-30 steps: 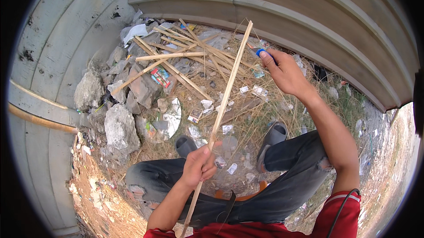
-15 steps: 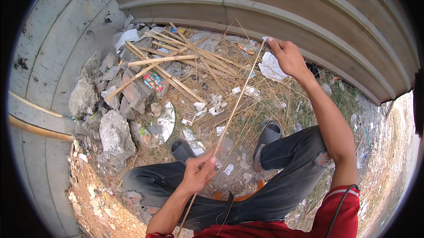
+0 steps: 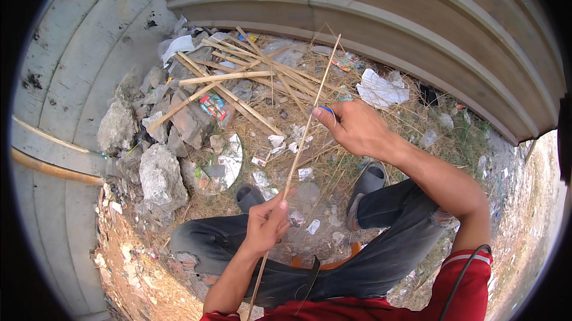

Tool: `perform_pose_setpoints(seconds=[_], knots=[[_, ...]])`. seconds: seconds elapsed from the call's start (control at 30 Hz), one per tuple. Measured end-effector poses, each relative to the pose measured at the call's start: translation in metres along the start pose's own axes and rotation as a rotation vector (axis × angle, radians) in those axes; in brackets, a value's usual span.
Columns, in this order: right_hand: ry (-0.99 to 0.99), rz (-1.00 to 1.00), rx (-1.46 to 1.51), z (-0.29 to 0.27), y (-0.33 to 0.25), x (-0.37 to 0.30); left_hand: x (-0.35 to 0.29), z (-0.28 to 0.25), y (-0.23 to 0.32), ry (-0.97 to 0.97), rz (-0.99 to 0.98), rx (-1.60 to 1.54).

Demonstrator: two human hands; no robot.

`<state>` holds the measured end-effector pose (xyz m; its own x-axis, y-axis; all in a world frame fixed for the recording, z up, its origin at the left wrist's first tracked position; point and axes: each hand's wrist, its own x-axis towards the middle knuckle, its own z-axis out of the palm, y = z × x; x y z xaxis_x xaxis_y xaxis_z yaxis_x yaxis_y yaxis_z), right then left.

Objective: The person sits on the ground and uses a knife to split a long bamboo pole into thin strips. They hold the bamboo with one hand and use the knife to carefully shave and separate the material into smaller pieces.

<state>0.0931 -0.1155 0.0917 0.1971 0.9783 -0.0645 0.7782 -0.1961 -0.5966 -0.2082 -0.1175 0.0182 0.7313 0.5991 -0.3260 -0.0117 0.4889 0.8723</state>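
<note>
A long, thin bamboo strip (image 3: pixel 300 154) slants up and away from my lap, its far end pointing at the metal wall. My left hand (image 3: pixel 265 226) is closed round its lower part, thumb on top, above my left thigh. Partway up the strip, my right hand (image 3: pixel 357 127) pinches a small blue tool (image 3: pixel 328 110) against it. Fingers hide most of that tool, so its exact kind does not show. The strip's near end runs down past my left wrist toward my red shirt.
Split bamboo sticks (image 3: pixel 226 77) lie in a crossed pile ahead. Grey rocks (image 3: pixel 161 175) stand at the left, beside a pale panel wall (image 3: pixel 77 83). A corrugated metal wall (image 3: pixel 417 29) closes off the far side. Paper scraps (image 3: pixel 381 89) and dry grass litter the ground round my sandals.
My right hand has slid from the strip's far tip down toward me, along with the blue tool. The strip's far end now shows bare. My left hand keeps its grip in nearly the same place.
</note>
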Motion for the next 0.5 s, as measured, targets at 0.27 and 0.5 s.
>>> perform_pose_setpoints(seconds=[0.27,0.5], knots=[[-0.070,-0.036,0.072,0.012,-0.010,-0.006,-0.003,-0.004,0.001,0.006,0.016,0.021],[-0.194,-0.121,0.048,0.041,-0.038,-0.026,0.006,0.002,0.014,0.079,-0.021,-0.024]])
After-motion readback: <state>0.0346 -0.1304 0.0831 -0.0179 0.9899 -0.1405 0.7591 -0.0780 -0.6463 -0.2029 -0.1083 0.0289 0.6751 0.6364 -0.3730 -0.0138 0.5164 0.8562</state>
